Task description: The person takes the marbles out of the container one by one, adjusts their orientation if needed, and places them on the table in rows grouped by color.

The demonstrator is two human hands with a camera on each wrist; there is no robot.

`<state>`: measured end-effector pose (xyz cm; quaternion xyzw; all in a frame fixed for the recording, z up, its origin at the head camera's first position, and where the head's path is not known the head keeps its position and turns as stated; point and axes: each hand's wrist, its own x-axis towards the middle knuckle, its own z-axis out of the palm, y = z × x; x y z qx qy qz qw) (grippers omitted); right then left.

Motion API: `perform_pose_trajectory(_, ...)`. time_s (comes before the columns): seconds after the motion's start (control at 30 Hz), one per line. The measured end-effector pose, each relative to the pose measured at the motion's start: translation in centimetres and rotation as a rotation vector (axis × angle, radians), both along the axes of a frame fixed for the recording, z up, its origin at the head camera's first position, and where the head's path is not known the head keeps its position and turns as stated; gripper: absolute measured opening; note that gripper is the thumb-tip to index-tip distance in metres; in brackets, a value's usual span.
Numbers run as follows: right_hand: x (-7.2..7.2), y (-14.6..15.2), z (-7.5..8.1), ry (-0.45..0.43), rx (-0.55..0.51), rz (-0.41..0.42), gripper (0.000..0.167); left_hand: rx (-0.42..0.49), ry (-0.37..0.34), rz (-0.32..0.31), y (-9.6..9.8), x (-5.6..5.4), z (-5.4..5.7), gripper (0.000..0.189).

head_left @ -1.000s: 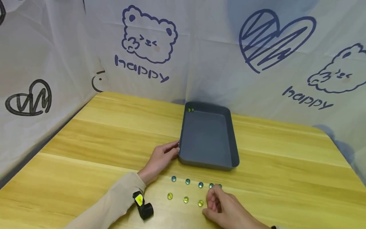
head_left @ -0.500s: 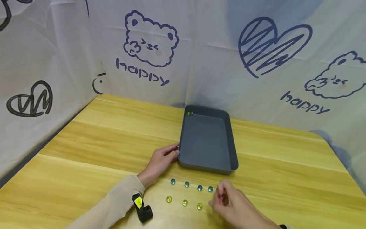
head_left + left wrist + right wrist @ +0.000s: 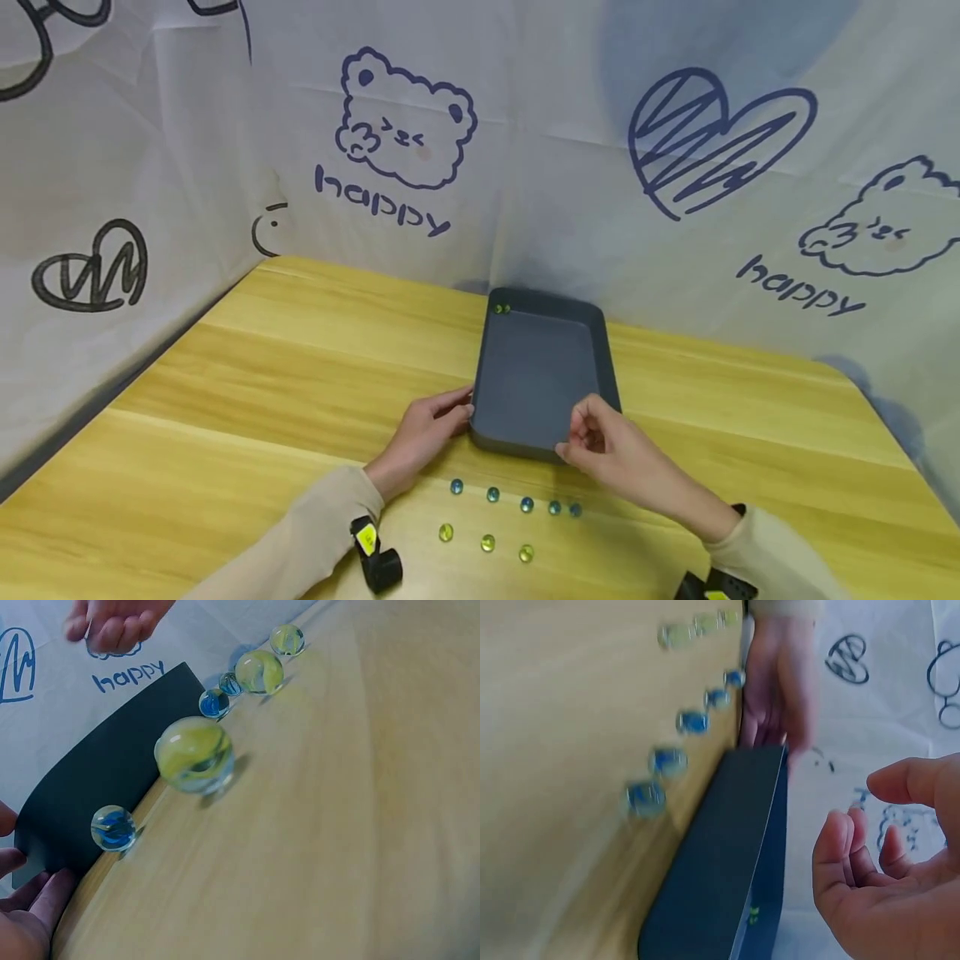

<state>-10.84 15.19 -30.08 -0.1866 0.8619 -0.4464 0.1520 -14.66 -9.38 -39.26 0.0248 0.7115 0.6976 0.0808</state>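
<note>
My left hand (image 3: 420,433) rests at the near left side of a dark grey rectangular baking pan (image 3: 536,375), its fingers touching the outer wall. Over the pan's near right corner hovers my right hand (image 3: 611,446). Its fingers are loosely curled and the thumb (image 3: 904,782) stands apart from them, with no object showing in the gap. Just in front of the pan is a row of several blue glass marbles (image 3: 527,504). Closer to me runs a row of three yellow marbles (image 3: 488,543). Small yellow-green marbles (image 3: 502,309) sit in the pan's far left corner.
The wooden table (image 3: 315,375) spreads out on both sides of the pan. Behind it hangs a white cloth (image 3: 555,183) with drawn bears and hearts. A black wrist camera (image 3: 375,554) is strapped to my left sleeve.
My right hand has moved from beside the marble rows up and forward over the pan's near right corner, uncovering the rightmost blue marble. The left hand stays at the pan.
</note>
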Motion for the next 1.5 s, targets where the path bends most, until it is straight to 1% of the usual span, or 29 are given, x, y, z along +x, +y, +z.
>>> perform_pose_trajectory(0.17,-1.6,0.3,-0.5,0.034,0.024,-0.038,0.021,-0.008,0.013,-0.008,0.2,0.1,-0.1,0.039)
perform_pose_trajectory(0.3,-2.7,0.4,-0.8,0.053,0.052,-0.056,0.02,-0.007,0.008,-0.016,0.3,0.1,-0.3,0.039)
perform_pose_trajectory(0.47,-4.2,0.4,-0.9,0.038,0.05,-0.058,0.02,0.002,0.016,-0.028,0.4,0.2,-0.4,0.04)
perform_pose_trajectory(0.57,-5.1,0.4,-1.0,0.03,0.069,-0.059,0.021,0.002,0.015,-0.039,0.4,0.2,-0.4,0.04)
perform_pose_trajectory(0.83,-8.2,-0.3,-0.8,0.08,0.152,-0.089,0.024,-0.004,0.02,-0.035,0.5,0.2,-0.3,0.04)
perform_pose_trajectory(0.93,-9.5,-0.8,-0.7,0.106,0.16,-0.106,0.026,-0.002,0.016,-0.029,0.4,0.3,-0.3,0.04)
perform_pose_trajectory(1.03,-10.8,-1.2,-0.6,0.11,0.146,-0.128,0.027,0.002,0.022,-0.021,0.2,0.2,-0.2,0.04)
perform_pose_trajectory(1.2,-12.7,-2.0,-0.8,0.069,0.097,-0.187,0.029,0.009,0.018,-0.01,0.0,0.3,-0.2,0.04)
perform_pose_trajectory(1.3,-13.9,-2.3,-1.1,0.061,0.047,-0.217,0.032,0.006,0.023,-0.002,-0.1,0.4,-0.1,0.04)
perform_pose_trajectory(1.43,-15.6,-2.5,-1.5,0.051,-0.034,-0.264,0.036,0.004,0.032,-0.008,-0.2,0.3,-0.2,0.04)
perform_pose_trajectory(1.5,-16.4,-2.5,-1.8,0.059,-0.062,-0.282,0.036,0.004,0.033,-0.009,-0.1,0.2,-0.1,0.04)
